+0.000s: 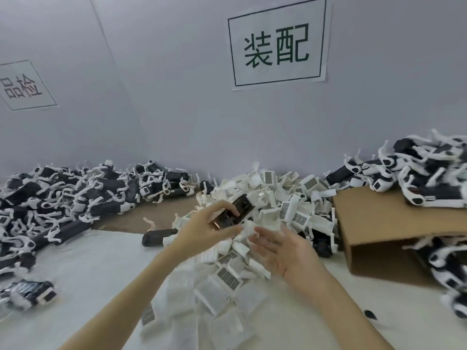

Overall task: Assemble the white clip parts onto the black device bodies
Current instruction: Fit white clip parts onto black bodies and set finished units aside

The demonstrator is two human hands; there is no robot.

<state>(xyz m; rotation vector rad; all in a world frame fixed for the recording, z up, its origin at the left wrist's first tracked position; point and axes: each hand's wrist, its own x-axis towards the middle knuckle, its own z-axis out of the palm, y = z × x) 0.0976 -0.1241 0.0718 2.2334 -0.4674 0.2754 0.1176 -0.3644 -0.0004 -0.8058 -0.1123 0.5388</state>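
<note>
My left hand (pixel 209 223) grips a black body (pixel 233 213) above the white clip pile (pixel 252 223). Its long side points far and right. My right hand (pixel 285 251) is flat, holding nothing, just right of it, so it's closest to the clips.

Left pile (pixel 15 294) blurred, edge-cropped

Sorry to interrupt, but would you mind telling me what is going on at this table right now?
A person is putting white clips onto black device bodies. The left hand grips a black device body above the heap of white clip parts. The right hand is open beside it, palm up, holding nothing. Black-and-white units lie piled at left and on the cardboard box at right.
</note>
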